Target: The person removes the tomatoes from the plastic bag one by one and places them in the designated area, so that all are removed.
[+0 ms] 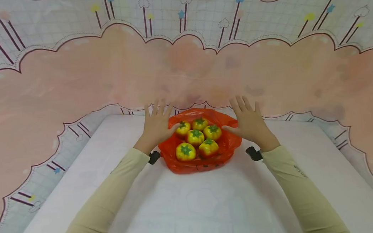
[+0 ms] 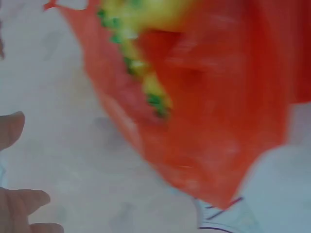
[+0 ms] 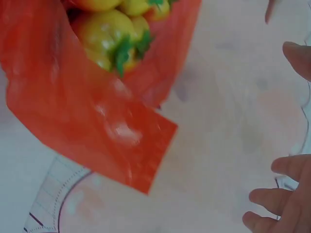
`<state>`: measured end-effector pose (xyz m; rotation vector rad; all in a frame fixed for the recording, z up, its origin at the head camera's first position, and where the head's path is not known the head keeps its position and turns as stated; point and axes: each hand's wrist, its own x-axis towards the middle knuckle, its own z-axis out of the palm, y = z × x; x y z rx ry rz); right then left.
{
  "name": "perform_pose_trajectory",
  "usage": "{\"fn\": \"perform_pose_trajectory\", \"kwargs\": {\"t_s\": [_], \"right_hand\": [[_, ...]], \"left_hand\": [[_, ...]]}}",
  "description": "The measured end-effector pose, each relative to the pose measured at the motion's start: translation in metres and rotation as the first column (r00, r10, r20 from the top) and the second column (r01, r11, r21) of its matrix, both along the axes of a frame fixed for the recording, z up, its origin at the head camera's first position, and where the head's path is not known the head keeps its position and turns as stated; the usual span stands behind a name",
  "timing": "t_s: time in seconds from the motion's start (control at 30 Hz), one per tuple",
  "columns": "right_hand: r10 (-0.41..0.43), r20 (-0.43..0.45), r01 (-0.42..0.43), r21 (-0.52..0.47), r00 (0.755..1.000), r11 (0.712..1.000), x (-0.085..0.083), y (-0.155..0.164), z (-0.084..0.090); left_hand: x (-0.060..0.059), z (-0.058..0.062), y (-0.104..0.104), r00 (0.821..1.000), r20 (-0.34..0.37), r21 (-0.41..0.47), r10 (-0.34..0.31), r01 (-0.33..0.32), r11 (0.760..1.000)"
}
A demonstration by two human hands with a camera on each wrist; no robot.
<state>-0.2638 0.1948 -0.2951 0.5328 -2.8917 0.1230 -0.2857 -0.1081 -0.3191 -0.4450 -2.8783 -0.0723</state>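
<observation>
A red plastic bag (image 1: 189, 168) lies spread on the white table, its mouth turned up. Inside it sit several yellow tomato-like fruits (image 1: 195, 137) with reddish sides and green leafy tops. My left hand (image 1: 156, 127) is at the bag's left side with fingers spread, its thumb over the bag's edge near a fruit. On the opposite side my right hand (image 1: 249, 121) is spread the same way, its thumb by the bag's right rim. Neither hand holds anything. Both wrist views show the bag (image 3: 97, 126) beside the fingers; the left one is blurred.
The white table (image 1: 192, 208) reaches toward me between my sleeved arms. Behind and around it hangs a pink cloth (image 1: 183, 66) printed with candles, stars and scalloped edges. A dark wrist camera (image 1: 254, 153) sits at each wrist.
</observation>
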Motion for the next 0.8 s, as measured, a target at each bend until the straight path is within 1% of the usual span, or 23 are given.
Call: {"fn": "perform_pose_trajectory", "kwargs": {"t_s": [0.1, 0.17, 0.23, 0.3, 0.37, 0.43, 0.53, 0.63, 0.67, 0.7, 0.8], "right_hand": [[0.036, -0.031, -0.034, 0.042, 0.999, 0.999, -0.002, -0.010, -0.010], [0.057, -0.046, -0.054, 0.070, 0.997, 0.996, -0.003, -0.015, -0.018], [0.082, -0.062, -0.076, 0.096, 0.995, 0.993, -0.002, -0.019, -0.025], [0.112, -0.070, -0.104, 0.109, 0.991, 0.989, -0.002, -0.022, -0.032], [0.143, -0.076, -0.134, 0.112, 0.987, 0.985, -0.001, -0.023, -0.039], [0.170, -0.072, -0.163, 0.098, 0.983, 0.982, -0.001, -0.024, -0.044], [0.203, -0.061, -0.197, 0.085, 0.977, 0.977, -0.002, -0.023, -0.051], [0.222, -0.052, -0.218, 0.075, 0.974, 0.973, -0.004, -0.023, -0.059], [0.226, -0.048, -0.222, 0.069, 0.973, 0.972, -0.004, -0.024, -0.062], [0.228, -0.042, -0.225, 0.062, 0.973, 0.972, -0.004, -0.025, -0.064], [0.227, -0.037, -0.225, 0.048, 0.973, 0.973, -0.004, -0.027, -0.072]], "left_hand": [[-0.002, -0.011, -0.009, 1.000, -0.015, -0.027, -0.023, 0.023, 0.999], [-0.004, -0.019, -0.014, 0.998, -0.031, -0.042, -0.052, 0.051, 0.998], [-0.004, -0.027, -0.017, 0.994, -0.044, -0.054, -0.096, 0.094, 0.994], [-0.004, -0.034, -0.020, 0.986, -0.050, -0.072, -0.158, 0.154, 0.985], [-0.003, -0.039, -0.021, 0.970, -0.052, -0.077, -0.237, 0.232, 0.970], [-0.002, -0.043, -0.022, 0.948, -0.047, -0.087, -0.315, 0.310, 0.947], [-0.002, -0.047, -0.021, 0.916, -0.034, -0.105, -0.400, 0.394, 0.913], [-0.002, -0.049, -0.020, 0.896, -0.014, -0.130, -0.445, 0.439, 0.889], [-0.002, -0.049, -0.020, 0.892, -0.005, -0.135, -0.452, 0.447, 0.884], [-0.002, -0.050, -0.020, 0.890, 0.005, -0.137, -0.456, 0.452, 0.881], [-0.001, -0.053, -0.021, 0.893, 0.024, -0.154, -0.450, 0.448, 0.881]]}}
